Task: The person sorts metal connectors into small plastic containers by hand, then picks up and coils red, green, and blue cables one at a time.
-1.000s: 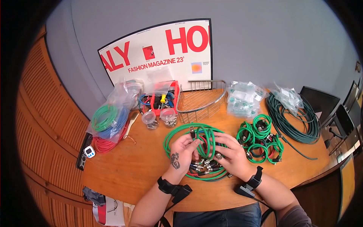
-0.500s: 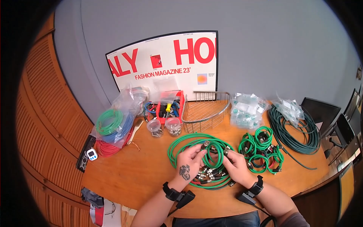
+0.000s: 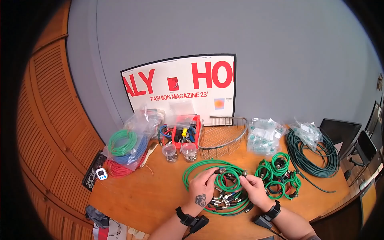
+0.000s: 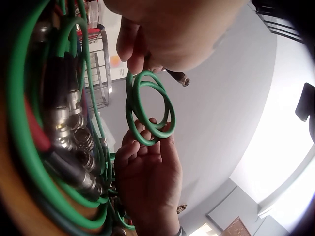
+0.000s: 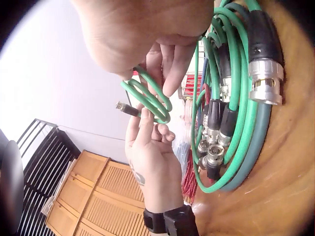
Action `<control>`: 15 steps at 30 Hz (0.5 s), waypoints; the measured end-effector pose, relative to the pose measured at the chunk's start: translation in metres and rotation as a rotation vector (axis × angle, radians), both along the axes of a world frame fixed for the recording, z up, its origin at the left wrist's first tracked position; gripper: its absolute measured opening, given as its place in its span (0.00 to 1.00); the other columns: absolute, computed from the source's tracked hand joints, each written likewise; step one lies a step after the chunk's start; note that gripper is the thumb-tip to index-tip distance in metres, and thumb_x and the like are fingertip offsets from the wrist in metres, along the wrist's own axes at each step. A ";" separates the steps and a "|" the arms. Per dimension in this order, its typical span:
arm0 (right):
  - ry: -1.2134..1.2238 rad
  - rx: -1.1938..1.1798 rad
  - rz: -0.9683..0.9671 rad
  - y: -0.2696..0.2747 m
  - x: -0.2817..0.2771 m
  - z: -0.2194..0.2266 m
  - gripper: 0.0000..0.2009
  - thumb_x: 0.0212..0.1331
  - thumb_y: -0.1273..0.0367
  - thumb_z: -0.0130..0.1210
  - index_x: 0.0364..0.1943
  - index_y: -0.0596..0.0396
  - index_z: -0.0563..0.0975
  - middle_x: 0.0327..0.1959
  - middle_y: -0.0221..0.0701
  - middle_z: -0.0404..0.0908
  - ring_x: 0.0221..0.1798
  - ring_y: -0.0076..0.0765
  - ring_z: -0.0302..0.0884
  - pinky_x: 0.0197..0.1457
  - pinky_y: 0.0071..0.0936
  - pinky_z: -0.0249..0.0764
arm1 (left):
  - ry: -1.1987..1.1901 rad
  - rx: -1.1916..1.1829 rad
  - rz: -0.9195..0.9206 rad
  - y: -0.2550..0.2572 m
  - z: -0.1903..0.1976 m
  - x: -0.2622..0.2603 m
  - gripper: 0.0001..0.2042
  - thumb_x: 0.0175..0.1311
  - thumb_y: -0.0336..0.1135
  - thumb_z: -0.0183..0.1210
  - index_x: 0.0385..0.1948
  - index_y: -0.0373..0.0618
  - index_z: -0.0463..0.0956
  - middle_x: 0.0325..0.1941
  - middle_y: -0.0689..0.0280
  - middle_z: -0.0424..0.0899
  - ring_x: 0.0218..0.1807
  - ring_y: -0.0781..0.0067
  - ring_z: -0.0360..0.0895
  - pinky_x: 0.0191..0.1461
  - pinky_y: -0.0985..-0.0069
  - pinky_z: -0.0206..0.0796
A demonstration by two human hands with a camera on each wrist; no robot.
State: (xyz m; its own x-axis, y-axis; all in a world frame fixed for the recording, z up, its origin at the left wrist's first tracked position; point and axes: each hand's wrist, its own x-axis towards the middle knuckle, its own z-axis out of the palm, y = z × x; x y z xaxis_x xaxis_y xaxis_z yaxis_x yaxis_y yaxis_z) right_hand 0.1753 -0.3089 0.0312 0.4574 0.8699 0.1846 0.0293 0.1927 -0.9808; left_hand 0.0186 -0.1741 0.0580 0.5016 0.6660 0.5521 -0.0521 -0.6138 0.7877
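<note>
A small coil of green cable (image 4: 139, 105) is held between both hands, above a larger green coil (image 3: 188, 173) lying on the table. My left hand (image 3: 201, 189) pinches the coil's left side near a dark-sleeved metal connector (image 5: 127, 108). At the other side my right hand (image 3: 257, 193) grips the coil between thumb and fingers, with another connector (image 3: 245, 173) by its thumb. Beneath the hands several metal-tipped connectors (image 5: 215, 154) lie inside the large coil. The right palm (image 4: 150, 187) faces the left wrist camera.
Small green coils (image 3: 279, 161) and a dark green cable coil (image 3: 293, 155) lie at the right. Behind stand a wire basket (image 3: 224, 145), a red bin (image 3: 197, 120), two clear cups (image 3: 169, 151) and plastic bags (image 3: 264, 138). Bagged cables (image 3: 122, 143) and a timer (image 3: 102, 173) are at the left.
The head view has tilted up, so everything sits lower. The small coil has turned flatter between the hands, and the left-hand connector now points rightward rather than up.
</note>
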 end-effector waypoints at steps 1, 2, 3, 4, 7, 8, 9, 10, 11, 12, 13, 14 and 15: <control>0.013 0.011 0.014 -0.001 -0.003 0.003 0.14 0.72 0.63 0.51 0.41 0.63 0.80 0.34 0.27 0.82 0.34 0.22 0.79 0.41 0.22 0.76 | 0.003 -0.007 -0.007 0.000 0.002 0.000 0.10 0.64 0.24 0.59 0.46 0.40 0.81 0.40 0.54 0.86 0.35 0.63 0.84 0.37 0.73 0.73; -0.003 0.006 0.027 -0.003 -0.004 0.006 0.13 0.71 0.65 0.53 0.41 0.63 0.80 0.35 0.27 0.82 0.36 0.22 0.80 0.40 0.20 0.76 | -0.023 -0.024 -0.028 0.002 -0.002 0.001 0.10 0.65 0.24 0.59 0.46 0.39 0.81 0.36 0.57 0.86 0.30 0.70 0.82 0.33 0.76 0.72; -0.019 0.000 0.040 -0.004 -0.005 0.008 0.12 0.70 0.66 0.55 0.42 0.63 0.81 0.37 0.26 0.81 0.37 0.21 0.81 0.40 0.19 0.75 | -0.027 -0.020 -0.028 0.003 -0.005 0.002 0.10 0.65 0.24 0.59 0.46 0.39 0.81 0.36 0.57 0.86 0.30 0.70 0.82 0.33 0.76 0.72; -0.024 0.004 0.042 -0.003 -0.004 0.006 0.12 0.70 0.66 0.55 0.42 0.63 0.81 0.37 0.26 0.81 0.37 0.21 0.81 0.40 0.19 0.75 | -0.019 -0.152 -0.094 0.004 -0.008 0.002 0.10 0.67 0.24 0.58 0.47 0.38 0.80 0.34 0.61 0.85 0.26 0.77 0.78 0.29 0.80 0.67; -0.142 0.045 0.081 -0.003 -0.001 0.002 0.09 0.68 0.68 0.57 0.41 0.62 0.82 0.39 0.27 0.80 0.38 0.20 0.79 0.40 0.19 0.73 | -0.047 -0.319 -0.206 0.008 -0.017 0.005 0.09 0.69 0.25 0.56 0.49 0.34 0.77 0.32 0.65 0.83 0.20 0.83 0.72 0.23 0.84 0.62; -0.199 0.035 0.103 -0.005 -0.002 0.006 0.08 0.67 0.69 0.58 0.40 0.62 0.82 0.39 0.27 0.80 0.38 0.19 0.78 0.40 0.19 0.73 | -0.071 -0.459 -0.236 0.009 -0.018 0.005 0.09 0.69 0.25 0.56 0.48 0.34 0.77 0.31 0.65 0.83 0.20 0.83 0.72 0.23 0.84 0.62; -0.258 0.026 0.125 -0.005 -0.002 0.008 0.07 0.65 0.70 0.59 0.40 0.61 0.82 0.39 0.27 0.79 0.38 0.18 0.76 0.40 0.20 0.72 | -0.097 -0.598 -0.266 0.010 -0.018 0.005 0.09 0.69 0.25 0.56 0.47 0.33 0.76 0.31 0.64 0.83 0.20 0.83 0.71 0.22 0.84 0.62; -0.274 0.018 0.112 -0.003 0.001 -0.002 0.06 0.62 0.72 0.63 0.39 0.60 0.83 0.38 0.29 0.81 0.38 0.22 0.78 0.42 0.22 0.73 | -0.100 -0.596 -0.265 0.011 -0.019 0.006 0.09 0.69 0.25 0.56 0.47 0.33 0.76 0.31 0.64 0.83 0.20 0.83 0.71 0.22 0.84 0.62; -0.274 0.019 0.113 -0.003 0.000 0.001 0.06 0.62 0.72 0.63 0.39 0.60 0.83 0.38 0.29 0.81 0.38 0.22 0.78 0.42 0.22 0.73 | -0.128 -0.594 -0.245 0.012 -0.020 0.006 0.09 0.70 0.25 0.56 0.47 0.32 0.76 0.31 0.64 0.83 0.20 0.84 0.71 0.22 0.84 0.62; -0.381 0.089 0.102 -0.002 -0.003 0.005 0.07 0.60 0.72 0.64 0.38 0.60 0.83 0.37 0.31 0.82 0.39 0.25 0.79 0.43 0.24 0.74 | -0.155 -0.592 -0.226 0.012 -0.021 0.006 0.09 0.70 0.25 0.56 0.48 0.31 0.76 0.30 0.64 0.83 0.20 0.85 0.70 0.22 0.84 0.61; -0.487 0.160 0.090 -0.002 -0.004 0.009 0.07 0.58 0.72 0.65 0.37 0.61 0.83 0.37 0.32 0.83 0.39 0.28 0.80 0.45 0.25 0.74 | -0.156 -0.589 -0.226 0.010 -0.018 0.007 0.09 0.70 0.25 0.56 0.48 0.31 0.76 0.30 0.64 0.83 0.20 0.85 0.70 0.22 0.84 0.61; -0.501 0.141 0.058 -0.003 -0.005 0.012 0.08 0.54 0.72 0.68 0.37 0.60 0.84 0.36 0.34 0.84 0.41 0.34 0.81 0.47 0.28 0.75 | -0.164 -0.548 -0.188 0.005 -0.014 0.008 0.09 0.70 0.25 0.56 0.47 0.31 0.76 0.31 0.63 0.83 0.20 0.85 0.71 0.23 0.84 0.62; -0.499 0.140 0.056 -0.003 -0.004 0.012 0.08 0.54 0.72 0.68 0.37 0.60 0.84 0.36 0.34 0.84 0.41 0.34 0.81 0.47 0.28 0.75 | -0.171 -0.509 -0.150 0.002 -0.011 0.007 0.08 0.69 0.25 0.56 0.46 0.31 0.76 0.31 0.62 0.83 0.21 0.85 0.71 0.23 0.84 0.63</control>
